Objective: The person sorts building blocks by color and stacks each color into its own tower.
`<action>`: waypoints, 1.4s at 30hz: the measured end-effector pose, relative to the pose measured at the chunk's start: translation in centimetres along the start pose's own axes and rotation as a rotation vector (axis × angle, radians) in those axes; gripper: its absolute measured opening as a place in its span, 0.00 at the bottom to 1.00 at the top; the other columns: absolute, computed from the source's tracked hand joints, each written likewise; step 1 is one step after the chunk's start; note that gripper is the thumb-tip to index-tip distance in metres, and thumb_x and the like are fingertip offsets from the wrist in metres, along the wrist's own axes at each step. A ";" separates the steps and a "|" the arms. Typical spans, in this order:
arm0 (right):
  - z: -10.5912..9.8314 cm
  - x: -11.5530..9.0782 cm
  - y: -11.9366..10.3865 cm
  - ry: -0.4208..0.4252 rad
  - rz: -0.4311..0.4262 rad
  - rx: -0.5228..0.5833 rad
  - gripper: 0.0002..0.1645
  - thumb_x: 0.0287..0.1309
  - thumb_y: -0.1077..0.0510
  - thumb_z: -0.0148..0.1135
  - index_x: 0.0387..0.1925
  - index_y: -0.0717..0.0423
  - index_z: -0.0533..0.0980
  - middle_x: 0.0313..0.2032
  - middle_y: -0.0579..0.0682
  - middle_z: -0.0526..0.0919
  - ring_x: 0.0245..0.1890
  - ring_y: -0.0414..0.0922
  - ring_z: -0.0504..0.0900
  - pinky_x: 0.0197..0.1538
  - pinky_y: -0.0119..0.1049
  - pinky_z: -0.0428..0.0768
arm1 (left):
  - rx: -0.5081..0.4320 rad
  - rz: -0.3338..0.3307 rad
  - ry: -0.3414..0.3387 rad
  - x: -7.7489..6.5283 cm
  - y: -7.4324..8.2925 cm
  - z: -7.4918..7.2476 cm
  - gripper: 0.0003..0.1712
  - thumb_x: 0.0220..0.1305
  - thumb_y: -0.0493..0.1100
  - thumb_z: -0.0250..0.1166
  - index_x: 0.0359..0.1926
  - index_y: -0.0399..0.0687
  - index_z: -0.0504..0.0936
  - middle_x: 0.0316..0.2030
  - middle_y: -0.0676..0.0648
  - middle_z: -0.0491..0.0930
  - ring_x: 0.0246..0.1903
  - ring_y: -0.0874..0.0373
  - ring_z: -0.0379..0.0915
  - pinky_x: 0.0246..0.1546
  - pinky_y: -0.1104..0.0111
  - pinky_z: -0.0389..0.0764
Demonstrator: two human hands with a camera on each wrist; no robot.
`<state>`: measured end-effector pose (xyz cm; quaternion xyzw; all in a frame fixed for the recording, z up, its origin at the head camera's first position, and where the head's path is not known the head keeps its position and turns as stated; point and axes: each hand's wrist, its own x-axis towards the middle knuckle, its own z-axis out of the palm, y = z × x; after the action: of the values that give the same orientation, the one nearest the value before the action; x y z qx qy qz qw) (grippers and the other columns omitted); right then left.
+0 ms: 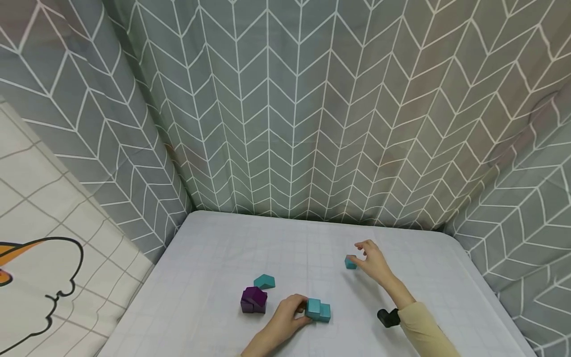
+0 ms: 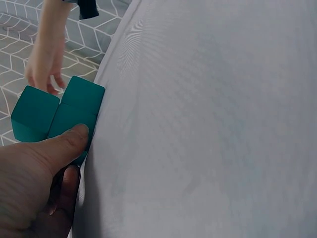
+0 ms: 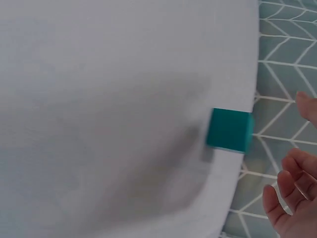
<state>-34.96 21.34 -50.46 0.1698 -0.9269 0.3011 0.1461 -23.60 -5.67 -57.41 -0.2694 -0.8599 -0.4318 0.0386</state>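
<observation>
My left hand (image 1: 285,317) grips a teal block piece (image 1: 314,308) of joined cubes low over the front part of the white table. In the left wrist view the thumb presses on its face, and the other fingers are partly hidden behind it. Farther back on the right, a single teal cube (image 3: 229,130) sits on the table. My right hand (image 1: 373,265) hovers beside that cube, thumb and fingers spread apart. The right wrist view shows a gap between the fingers (image 3: 290,191) and the cube.
Left of my left hand stands a purple block piece (image 1: 254,300), with a flat-lying teal piece (image 1: 265,281) just behind it. A black device (image 1: 388,318) is at the right wrist. Patterned grey curtains (image 1: 290,124) hang beyond the table's edges.
</observation>
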 end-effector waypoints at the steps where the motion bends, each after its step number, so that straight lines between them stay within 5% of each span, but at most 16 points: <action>1: 0.4 -0.2 0.4 -0.019 0.014 0.002 0.27 0.42 0.53 0.69 0.41 0.67 0.74 0.36 0.56 0.74 0.31 0.48 0.70 0.32 0.38 0.71 | 0.000 -0.004 -0.002 0.0 0.0 0.0 0.19 0.48 0.42 0.68 0.42 0.44 0.74 0.36 0.55 0.75 0.34 0.70 0.68 0.34 0.78 0.73; 7: 1.9 -0.6 1.5 -0.099 0.046 -0.006 0.29 0.40 0.51 0.70 0.40 0.68 0.74 0.36 0.54 0.73 0.34 0.51 0.72 0.37 0.41 0.73 | -0.009 -0.026 -0.016 0.0 0.2 -0.1 0.19 0.48 0.42 0.68 0.42 0.45 0.74 0.36 0.56 0.74 0.34 0.70 0.68 0.35 0.78 0.73; 18: 2.3 -0.6 2.4 -0.102 0.056 -0.066 0.28 0.38 0.55 0.71 0.39 0.69 0.74 0.34 0.55 0.72 0.38 0.52 0.72 0.42 0.46 0.73 | -0.018 -0.035 -0.016 0.1 0.2 -0.1 0.19 0.48 0.42 0.68 0.42 0.45 0.74 0.36 0.56 0.74 0.33 0.70 0.68 0.34 0.79 0.73; 28: 3.2 -1.2 3.2 -0.127 0.120 -0.035 0.21 0.43 0.56 0.68 0.34 0.68 0.73 0.29 0.50 0.72 0.28 0.44 0.68 0.32 0.38 0.70 | -0.029 -0.041 -0.025 0.2 0.2 -0.1 0.18 0.49 0.42 0.67 0.42 0.46 0.74 0.36 0.57 0.74 0.34 0.70 0.68 0.35 0.78 0.73; 42: 3.1 -1.2 3.1 -0.104 0.097 -0.030 0.21 0.42 0.58 0.68 0.34 0.70 0.73 0.29 0.52 0.72 0.29 0.45 0.69 0.33 0.39 0.71 | -0.003 0.012 0.007 0.1 0.1 0.0 0.19 0.48 0.41 0.68 0.42 0.45 0.74 0.36 0.56 0.74 0.34 0.70 0.68 0.34 0.79 0.73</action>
<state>-35.73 22.08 -54.93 0.1380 -0.9447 0.2848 0.0856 -23.65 -5.58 -57.36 -0.2729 -0.8576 -0.4337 0.0440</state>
